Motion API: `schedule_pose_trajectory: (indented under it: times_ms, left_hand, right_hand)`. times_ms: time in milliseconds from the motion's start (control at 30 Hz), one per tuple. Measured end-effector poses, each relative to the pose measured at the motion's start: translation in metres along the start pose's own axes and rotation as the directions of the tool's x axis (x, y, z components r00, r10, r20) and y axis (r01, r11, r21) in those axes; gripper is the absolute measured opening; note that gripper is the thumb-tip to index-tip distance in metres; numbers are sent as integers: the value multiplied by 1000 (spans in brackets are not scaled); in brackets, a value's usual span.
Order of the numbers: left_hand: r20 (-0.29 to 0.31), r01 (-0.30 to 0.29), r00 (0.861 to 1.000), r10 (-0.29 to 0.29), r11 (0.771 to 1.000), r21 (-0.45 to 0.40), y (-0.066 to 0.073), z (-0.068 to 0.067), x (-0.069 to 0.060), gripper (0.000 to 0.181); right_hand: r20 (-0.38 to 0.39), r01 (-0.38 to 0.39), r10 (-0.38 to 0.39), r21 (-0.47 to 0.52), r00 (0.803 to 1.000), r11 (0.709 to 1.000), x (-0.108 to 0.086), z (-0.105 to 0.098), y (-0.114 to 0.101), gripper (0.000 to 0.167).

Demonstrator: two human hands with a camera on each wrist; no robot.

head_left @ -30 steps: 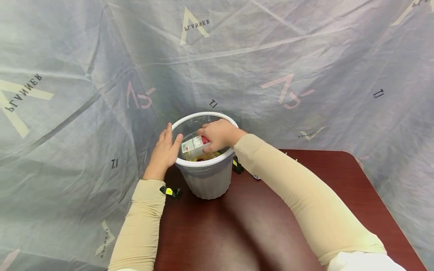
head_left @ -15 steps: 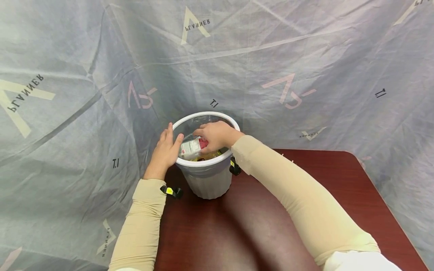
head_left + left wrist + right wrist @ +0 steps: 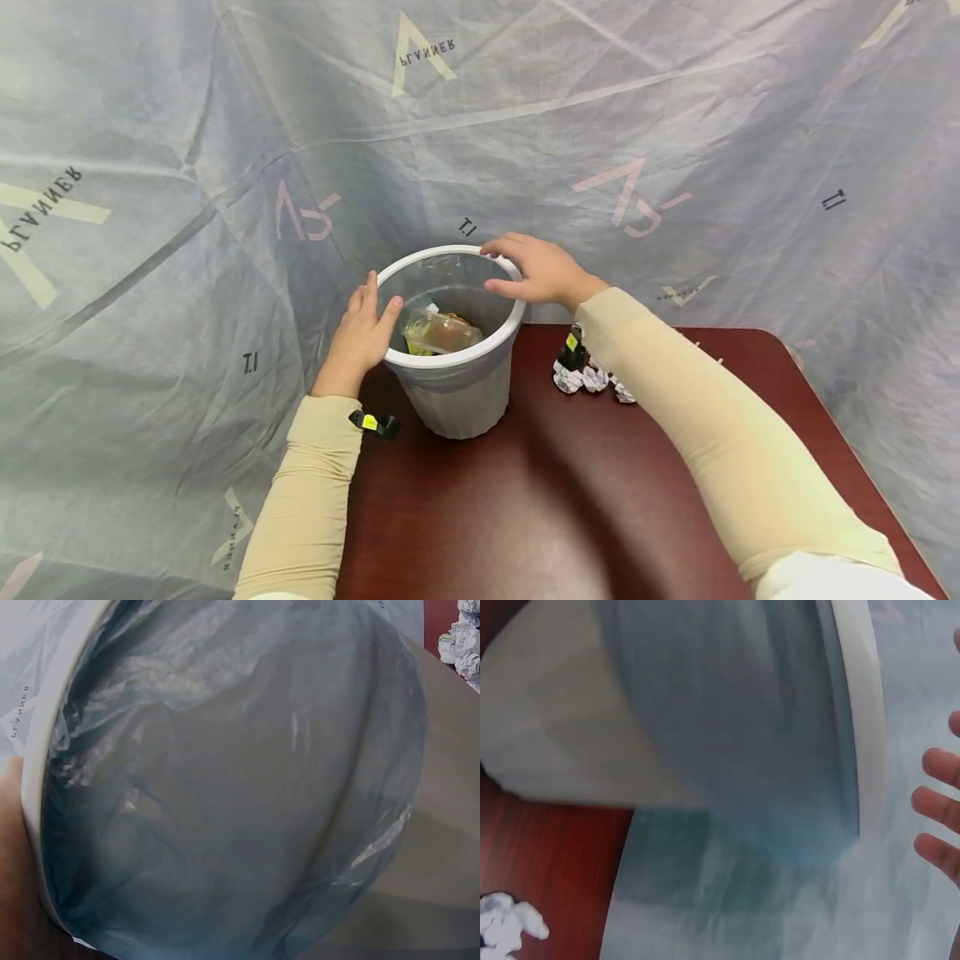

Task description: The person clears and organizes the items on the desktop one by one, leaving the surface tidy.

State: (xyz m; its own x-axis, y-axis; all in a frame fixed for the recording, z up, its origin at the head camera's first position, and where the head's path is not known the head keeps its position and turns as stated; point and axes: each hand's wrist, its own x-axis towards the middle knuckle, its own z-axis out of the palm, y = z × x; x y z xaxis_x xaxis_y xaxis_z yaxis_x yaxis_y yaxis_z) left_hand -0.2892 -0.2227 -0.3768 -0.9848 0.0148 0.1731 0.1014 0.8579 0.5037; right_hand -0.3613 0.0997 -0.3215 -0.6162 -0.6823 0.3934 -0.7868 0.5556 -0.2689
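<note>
A light grey trash bin (image 3: 459, 404) with a white rim and a thin plastic liner (image 3: 225, 735) stands on the table. My left hand (image 3: 360, 333) rests at the left side of the rim, its fingers extended and thumb near the opening. Over the right edge of the rim is my right hand (image 3: 546, 271), fingers spread, nothing in it; in the right wrist view its fingertips (image 3: 937, 810) are apart from the bin. Down inside the bin lie a clear plastic container (image 3: 446, 335) and some yellow and brownish items, partly hidden.
Several crumpled paper balls (image 3: 596, 379) lie on the dark red table (image 3: 480, 517) right of the bin, partly behind my right forearm. Grey printed sheeting (image 3: 600, 108) hangs close behind the table and to its left. Black wrist cameras (image 3: 378, 423) jut from both wrists.
My right hand has let go of the white-and-red labelled package inside the bin and risen to the right, above the rim. The paper balls have come into view. My left hand has stayed put.
</note>
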Motion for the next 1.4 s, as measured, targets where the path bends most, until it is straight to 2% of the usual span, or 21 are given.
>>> schedule_pose_trajectory:
  times_ms: [267,467,600,767,900,1167,1333,1400]
  left_hand:
    - [17,-1,1000,1,1000,-8,-1,-2,-2,83]
    - [23,2,1000,-2,1000,-5,-1,0,-2,83]
    - [30,0,1000,0,1000,-13,1,2,-2,84]
    - [38,-10,999,10,1000,-15,6,2,-2,84]
    - [43,-18,999,19,1000,-13,10,2,-3,84]
    - [43,-13,999,14,1000,-22,12,4,-2,83]
    - [45,-17,999,19,999,-35,13,5,-2,80]
    - [44,-20,999,21,999,-35,13,6,-3,80]
  right_hand:
    - [-133,-79,90,86,987,993,-52,-8,47,53]
    - [-137,-184,202,135,970,974,-102,9,86,55]
    - [-108,-270,291,175,951,947,-134,25,105,56]
    - [-22,-381,395,215,919,899,-168,45,120,62]
    - [31,-424,428,209,903,881,-194,63,129,65]
    - [28,-444,451,240,892,863,-235,104,141,63]
    - [49,-474,488,341,871,812,-250,124,141,65]
    - [48,-470,487,360,872,806,-254,130,141,67]
